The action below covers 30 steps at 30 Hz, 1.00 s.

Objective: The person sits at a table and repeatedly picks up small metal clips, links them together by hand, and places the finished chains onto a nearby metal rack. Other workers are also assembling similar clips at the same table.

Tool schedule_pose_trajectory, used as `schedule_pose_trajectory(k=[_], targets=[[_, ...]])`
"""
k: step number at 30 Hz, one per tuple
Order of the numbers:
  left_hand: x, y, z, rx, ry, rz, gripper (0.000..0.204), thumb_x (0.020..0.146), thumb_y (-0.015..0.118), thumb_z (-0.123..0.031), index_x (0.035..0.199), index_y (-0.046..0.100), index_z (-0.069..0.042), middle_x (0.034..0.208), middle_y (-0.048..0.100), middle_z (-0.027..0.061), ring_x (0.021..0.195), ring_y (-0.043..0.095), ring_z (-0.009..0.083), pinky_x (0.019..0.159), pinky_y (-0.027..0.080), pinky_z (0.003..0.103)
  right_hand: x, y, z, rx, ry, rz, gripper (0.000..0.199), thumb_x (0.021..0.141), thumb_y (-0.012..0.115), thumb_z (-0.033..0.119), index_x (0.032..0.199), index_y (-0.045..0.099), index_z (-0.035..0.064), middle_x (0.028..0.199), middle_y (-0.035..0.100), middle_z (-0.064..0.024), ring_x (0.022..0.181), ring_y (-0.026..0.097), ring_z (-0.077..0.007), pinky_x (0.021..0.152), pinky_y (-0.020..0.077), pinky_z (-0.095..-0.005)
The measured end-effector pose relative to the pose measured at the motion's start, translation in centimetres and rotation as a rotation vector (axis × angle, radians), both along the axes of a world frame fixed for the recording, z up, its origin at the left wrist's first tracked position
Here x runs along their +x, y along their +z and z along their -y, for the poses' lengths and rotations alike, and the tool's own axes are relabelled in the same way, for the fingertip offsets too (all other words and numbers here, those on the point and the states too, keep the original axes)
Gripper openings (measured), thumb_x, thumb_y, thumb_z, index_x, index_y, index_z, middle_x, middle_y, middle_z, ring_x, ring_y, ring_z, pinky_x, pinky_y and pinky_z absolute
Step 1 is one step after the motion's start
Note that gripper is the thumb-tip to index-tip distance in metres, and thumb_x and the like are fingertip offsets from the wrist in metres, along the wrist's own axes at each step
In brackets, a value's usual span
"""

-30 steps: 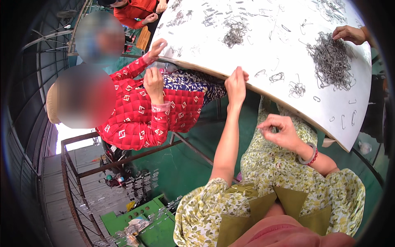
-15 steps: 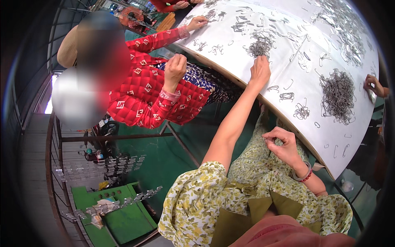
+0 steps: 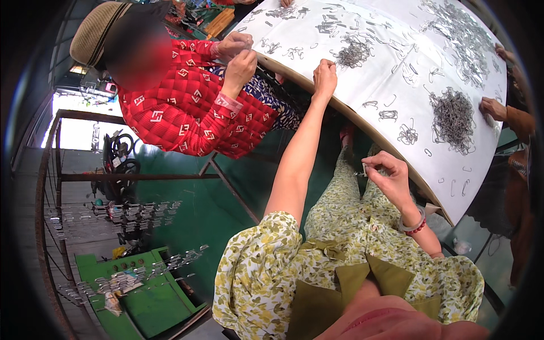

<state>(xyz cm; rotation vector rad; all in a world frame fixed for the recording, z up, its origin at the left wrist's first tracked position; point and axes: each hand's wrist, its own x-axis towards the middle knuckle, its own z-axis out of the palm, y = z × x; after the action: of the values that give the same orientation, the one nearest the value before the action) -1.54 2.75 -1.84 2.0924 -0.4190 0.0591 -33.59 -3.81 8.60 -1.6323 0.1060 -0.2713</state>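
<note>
The left hand (image 3: 324, 72) rests curled on the edge of the white table (image 3: 391, 73), at seven o'clock from a heap of wire clips (image 3: 352, 55). The right hand (image 3: 388, 174), over the lap, pinches a small wire clip (image 3: 364, 168) between its fingertips. At ten o'clock a co-worker in a red top (image 3: 187, 107) works.

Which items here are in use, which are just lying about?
In use: left hand at the small wire clip pile on the white table; right hand pinching a clip.
Lying about: big clip heap, green tray, metal rack.
</note>
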Motion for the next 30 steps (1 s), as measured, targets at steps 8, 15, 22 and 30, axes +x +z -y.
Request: schedule_pose_trajectory(k=[8,15,22,30], targets=[[-2.7,2.7,-1.8,0.076,-0.058,0.221,0.015,0.088,0.058,-0.014,0.092,0.059,0.0,0.085,0.063,0.0225,0.085,0.061,0.04,0.075,0.048,0.046,-0.1,0.0,-0.4,0.058,-0.036,-0.051,0.017,0.076,0.062,-0.007,0.09,0.07,-0.0019,0.075,0.06,-0.0022,0.068,0.057,-0.0073,0.064,0.0457,-0.0208],[-10.8,9.3,-6.1,-0.465,-0.371,-0.366,0.013,0.095,0.053,-0.011,0.099,0.054,0.001,0.083,0.062,0.0063,0.073,0.065,0.0148,0.066,0.052,0.028,0.7,0.0,-1.3,0.112,-0.04,-0.055,0.015,0.082,0.063,-0.006,0.096,0.068,-0.0041,0.08,0.06,-0.0012,0.071,0.057,-0.006,0.063,0.0453,-0.0193],[-22.0,11.8,-9.6,-0.527,-0.57,-0.369,0.009,0.09,0.059,-0.001,0.099,0.056,-0.001,0.1,0.059,0.0047,0.093,0.058,0.0101,0.08,0.048,0.025,0.8,-0.3,-0.6,0.066,-0.118,-0.044,0.019,0.084,0.063,-0.001,0.102,0.068,-0.0014,0.09,0.068,-0.0039,0.076,0.06,-0.0073,0.068,0.0499,-0.0222],[-24.4,12.4,-7.7,-0.215,-0.437,-0.062,0.01,0.087,0.062,-0.002,0.097,0.06,0.001,0.1,0.061,0.0088,0.092,0.06,0.0153,0.082,0.049,0.028,0.2,-0.5,0.1,-0.043,-0.181,0.093,0.02,0.079,0.066,-0.004,0.099,0.069,-0.0007,0.08,0.066,-0.0065,0.07,0.06,-0.0095,0.062,0.048,-0.0237]])
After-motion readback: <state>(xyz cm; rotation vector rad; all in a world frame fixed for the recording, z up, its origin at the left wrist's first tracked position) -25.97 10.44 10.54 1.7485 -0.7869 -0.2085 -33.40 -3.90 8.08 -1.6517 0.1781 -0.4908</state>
